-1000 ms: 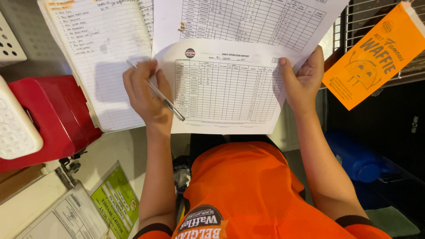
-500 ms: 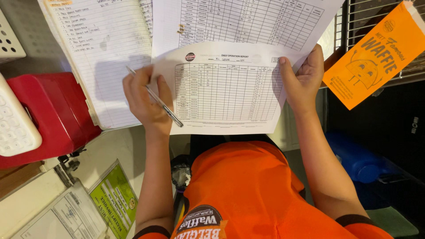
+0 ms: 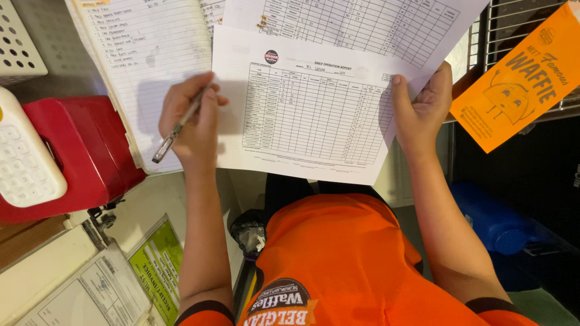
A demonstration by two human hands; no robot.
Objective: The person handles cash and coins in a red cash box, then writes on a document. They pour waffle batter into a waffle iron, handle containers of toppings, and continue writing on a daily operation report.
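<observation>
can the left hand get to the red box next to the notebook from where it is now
Probably yes. The left hand holds a pen over the lined notebook, and the red box sits just to its side with nothing between them. The pen would hamper a grasp, though.

Printed form: thin matt white paper, showing a smooth face.
Pen: looking like shiny silver metal.
Notebook: matt lined paper.
Red box: glossy smooth plastic.
Shirt: matt orange cloth.
Orange leaflet: matt paper.
</observation>
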